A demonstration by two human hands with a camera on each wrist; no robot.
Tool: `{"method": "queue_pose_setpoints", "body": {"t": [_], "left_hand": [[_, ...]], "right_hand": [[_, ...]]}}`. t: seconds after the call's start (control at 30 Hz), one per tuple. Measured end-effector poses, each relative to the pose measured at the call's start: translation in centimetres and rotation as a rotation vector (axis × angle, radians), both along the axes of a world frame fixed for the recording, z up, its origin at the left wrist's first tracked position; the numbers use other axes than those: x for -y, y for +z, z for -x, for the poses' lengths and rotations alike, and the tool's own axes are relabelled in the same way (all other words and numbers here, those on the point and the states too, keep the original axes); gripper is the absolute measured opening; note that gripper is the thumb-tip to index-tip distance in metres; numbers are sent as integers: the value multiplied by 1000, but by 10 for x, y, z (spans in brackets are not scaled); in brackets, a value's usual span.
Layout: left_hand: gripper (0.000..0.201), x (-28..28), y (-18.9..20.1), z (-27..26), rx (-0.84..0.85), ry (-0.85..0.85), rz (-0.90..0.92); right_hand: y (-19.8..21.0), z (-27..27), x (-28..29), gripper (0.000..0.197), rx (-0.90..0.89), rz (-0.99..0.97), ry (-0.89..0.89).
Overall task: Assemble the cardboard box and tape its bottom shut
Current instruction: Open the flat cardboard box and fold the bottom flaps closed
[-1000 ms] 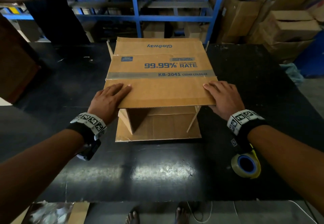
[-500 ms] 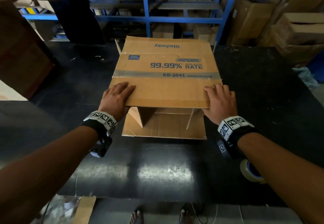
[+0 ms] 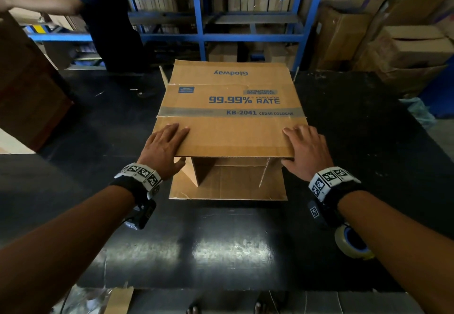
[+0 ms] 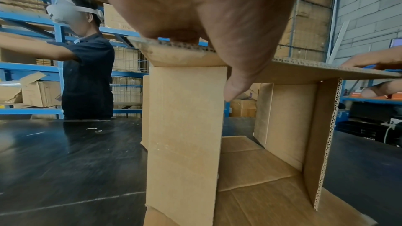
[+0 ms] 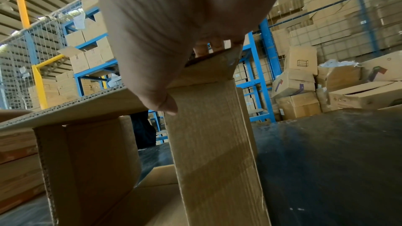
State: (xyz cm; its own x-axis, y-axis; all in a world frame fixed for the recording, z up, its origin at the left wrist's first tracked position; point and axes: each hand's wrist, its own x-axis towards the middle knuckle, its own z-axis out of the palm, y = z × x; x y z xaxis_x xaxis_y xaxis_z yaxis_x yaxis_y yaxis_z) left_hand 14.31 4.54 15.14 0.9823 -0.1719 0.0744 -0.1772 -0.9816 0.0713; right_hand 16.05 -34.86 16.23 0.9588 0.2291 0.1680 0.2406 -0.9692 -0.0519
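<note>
A brown printed cardboard box point(image 3: 228, 102) lies on its side on the black table point(image 3: 221, 245), its open end facing me. The near upper flap sticks out level, the lower flap lies flat on the table, and both side flaps stand upright. My left hand point(image 3: 164, 146) rests flat-fingered on the upper flap's left corner, thumb point(image 4: 237, 82) hanging down by the left side flap point(image 4: 185, 135). My right hand point(image 3: 307, 149) lies the same way on the right corner, thumb point(image 5: 158, 99) against the right side flap point(image 5: 213, 143). A tape roll point(image 3: 353, 242) sits half hidden under my right forearm.
Another person point(image 3: 105, 19) in dark clothes stands at the table's far left, arms stretched over a big brown box point(image 3: 29, 87). Blue shelving point(image 3: 201, 36) lines the back. Stacked cartons point(image 3: 405, 50) stand at the right. A cardboard scrap point(image 3: 118, 301) lies below the table's near edge.
Both hands stay on the upper flap's corners, barely shifted. My right forearm now covers more of the tape roll. The other person's arm at the back left has moved.
</note>
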Motion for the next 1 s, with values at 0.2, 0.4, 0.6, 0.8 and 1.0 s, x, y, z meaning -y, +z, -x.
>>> {"method": "queue_pose_setpoints", "body": {"t": [0.2, 0.4, 0.6, 0.8, 1.0], "left_hand": [[82, 12, 26, 37, 158, -19, 219], [57, 18, -25, 124, 110, -52, 421], [56, -10, -110, 103, -206, 238, 401], [64, -10, -167, 49, -419, 496, 377], [61, -2, -206, 20, -459, 637, 326]], "right_hand": [[20, 39, -8, 74, 96, -210, 92], [-35, 123, 2, 37, 108, -426, 63], [-121, 98, 32, 23, -234, -512, -244], [-176, 37, 18, 33, -505, -413, -389], [-219, 3, 5, 50, -646, -393, -514]]}}
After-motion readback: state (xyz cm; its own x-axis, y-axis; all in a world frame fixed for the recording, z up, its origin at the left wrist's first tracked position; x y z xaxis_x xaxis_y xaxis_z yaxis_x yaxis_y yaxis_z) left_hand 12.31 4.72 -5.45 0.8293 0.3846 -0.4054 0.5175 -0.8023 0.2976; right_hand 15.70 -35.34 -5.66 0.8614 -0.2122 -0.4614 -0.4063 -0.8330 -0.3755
